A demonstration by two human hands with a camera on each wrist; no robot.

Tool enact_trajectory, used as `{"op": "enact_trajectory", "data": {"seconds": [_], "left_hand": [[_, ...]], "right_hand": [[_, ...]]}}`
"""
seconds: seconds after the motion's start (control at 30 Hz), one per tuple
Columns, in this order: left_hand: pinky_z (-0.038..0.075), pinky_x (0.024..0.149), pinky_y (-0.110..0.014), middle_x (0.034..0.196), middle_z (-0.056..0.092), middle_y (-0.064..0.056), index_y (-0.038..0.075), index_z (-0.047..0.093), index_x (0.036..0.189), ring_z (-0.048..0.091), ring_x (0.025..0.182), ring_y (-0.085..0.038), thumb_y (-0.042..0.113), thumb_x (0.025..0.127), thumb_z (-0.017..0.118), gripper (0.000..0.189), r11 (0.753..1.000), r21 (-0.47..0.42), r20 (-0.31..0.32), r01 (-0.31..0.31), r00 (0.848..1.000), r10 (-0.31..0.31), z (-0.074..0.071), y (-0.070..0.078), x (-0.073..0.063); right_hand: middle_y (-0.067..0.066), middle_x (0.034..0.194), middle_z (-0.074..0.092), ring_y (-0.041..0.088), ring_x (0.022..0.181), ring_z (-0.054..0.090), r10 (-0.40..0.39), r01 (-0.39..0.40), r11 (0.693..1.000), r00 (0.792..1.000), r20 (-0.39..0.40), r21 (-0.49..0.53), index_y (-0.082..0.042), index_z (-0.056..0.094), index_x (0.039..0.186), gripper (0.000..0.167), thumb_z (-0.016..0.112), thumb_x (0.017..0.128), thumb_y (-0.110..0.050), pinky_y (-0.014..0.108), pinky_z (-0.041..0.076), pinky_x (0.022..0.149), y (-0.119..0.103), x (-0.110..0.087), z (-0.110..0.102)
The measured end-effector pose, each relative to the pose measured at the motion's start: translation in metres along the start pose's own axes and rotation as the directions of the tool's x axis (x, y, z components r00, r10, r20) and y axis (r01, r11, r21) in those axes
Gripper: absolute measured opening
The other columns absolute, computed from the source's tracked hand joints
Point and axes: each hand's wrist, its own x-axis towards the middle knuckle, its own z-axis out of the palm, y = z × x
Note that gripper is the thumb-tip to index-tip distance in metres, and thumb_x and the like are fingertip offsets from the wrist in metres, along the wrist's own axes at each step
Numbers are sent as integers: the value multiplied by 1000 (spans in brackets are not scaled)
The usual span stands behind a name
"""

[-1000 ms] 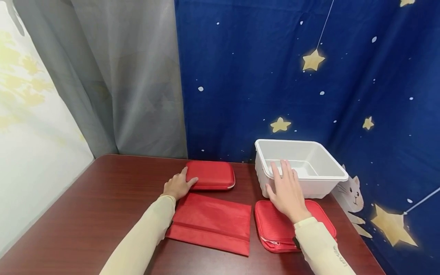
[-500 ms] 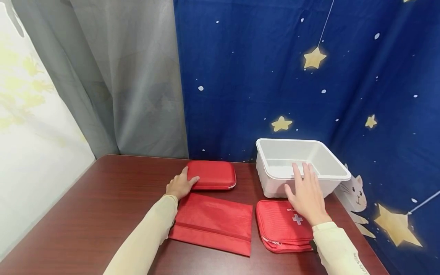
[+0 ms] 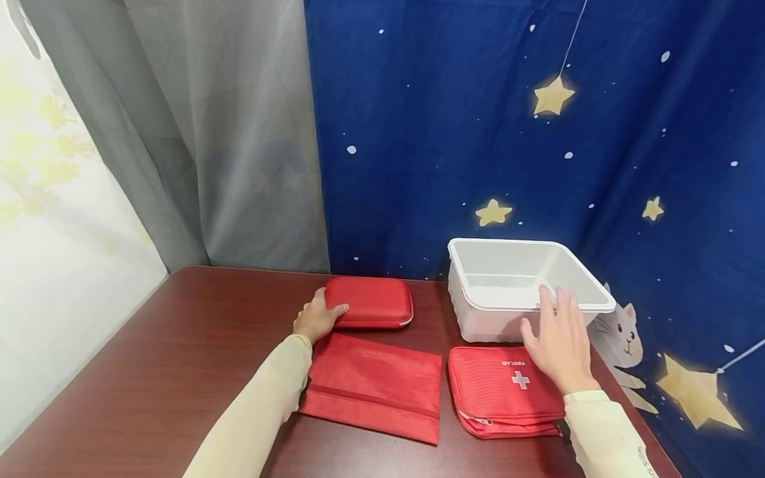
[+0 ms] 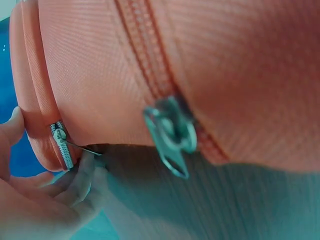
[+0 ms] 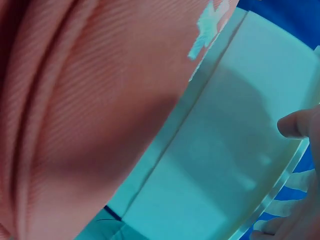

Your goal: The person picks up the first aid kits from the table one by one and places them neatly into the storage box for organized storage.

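My left hand (image 3: 315, 320) grips the left end of a red hard zip case (image 3: 370, 302), thumb over its front edge. In the left wrist view the thumb and fingers (image 4: 85, 185) close around the case's end beside its zipper pull. My right hand (image 3: 562, 348) is spread with straight fingers at the front rim of a white plastic box (image 3: 490, 328). Under that hand and wrist lies a red first aid pouch (image 3: 487, 385) with a white cross, its right part hidden. Nearer than the hard case lies a flat red zip pouch (image 3: 376, 378).
The things rest on a dark reddish-brown table (image 3: 149, 372). Behind it hangs a blue curtain (image 3: 406, 166) with stars, with a grey curtain (image 3: 257, 166) to its left. A white wall panel (image 3: 66, 279) borders the left side.
My right hand has moved right along the box's front, so the first aid pouch's cross and lettering now show. My left hand has kept its grip on the hard case.
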Motion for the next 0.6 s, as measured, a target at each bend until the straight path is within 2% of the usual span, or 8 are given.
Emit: {"op": "enact_trajectory", "data": {"seconds": [0.23, 0.4, 0.5, 0.6], "left_hand": [[38, 102, -63, 142, 48, -30, 1, 27, 152, 50, 123, -50, 41, 92, 66, 82, 997, -55, -38, 45, 998, -48, 0, 1, 0], [37, 104, -62, 142, 47, -32, -5, 27, 150, 49, 125, -50, 43, 91, 68, 86, 994, -72, -36, 79, 996, -81, -1, 0, 0], [40, 102, -61, 135, 52, -33, -8, 35, 144, 52, 121, -50, 44, 90, 69, 83, 994, -73, -42, 76, 996, -79, -2, 0, -1], [45, 94, -56, 119, 60, -31, -11, 48, 127, 58, 109, -47, 44, 88, 72, 72, 993, -93, -50, 71, 996, -76, -3, -2, -2]], "right_hand": [[35, 133, 38, 51, 125, 33, 53, -54, 998, 998, -18, -18, 6, 41, 138, 64, 65, 84, -18, 65, 29, 97, 14, -4, -2], [36, 133, 38, 52, 122, 33, 118, -119, 993, 992, -36, -20, 8, 40, 135, 61, 64, 86, -18, 67, 30, 93, 21, -7, -4], [36, 132, 39, 54, 121, 35, 170, -171, 985, 984, -56, -28, 8, 41, 134, 58, 62, 88, -20, 69, 32, 89, 23, -8, -5], [36, 132, 41, 54, 120, 37, 205, -207, 977, 977, -58, -42, 6, 43, 133, 55, 61, 90, -22, 71, 34, 85, 23, -9, -5]]}}
